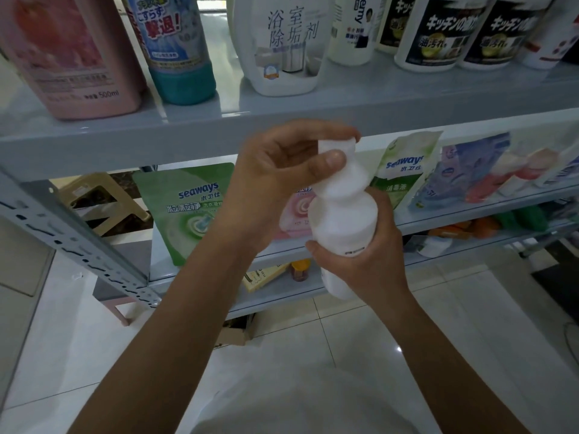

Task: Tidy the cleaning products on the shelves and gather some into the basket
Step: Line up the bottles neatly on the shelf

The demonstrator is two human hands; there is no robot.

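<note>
Bottle work takes 2 hands: the right hand (372,264) wraps curled fingers round the lower body of the white pump bottle (344,220), likely to steady it. The left hand (269,183) pinches the pump head (336,145) between thumb and fingers, probably to twist or check it. The bottle is held in the air near the person, in front of the grey shelf rack (156,133). Its long axis stands nearly upright, pump head on top, tipped slightly toward the far shelves.

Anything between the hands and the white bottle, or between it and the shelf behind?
Hands: nothing. The left hand pinches its cap, and the right hand wraps the white bottle. Shelf: a pink pouch stands directly behind it.
</note>
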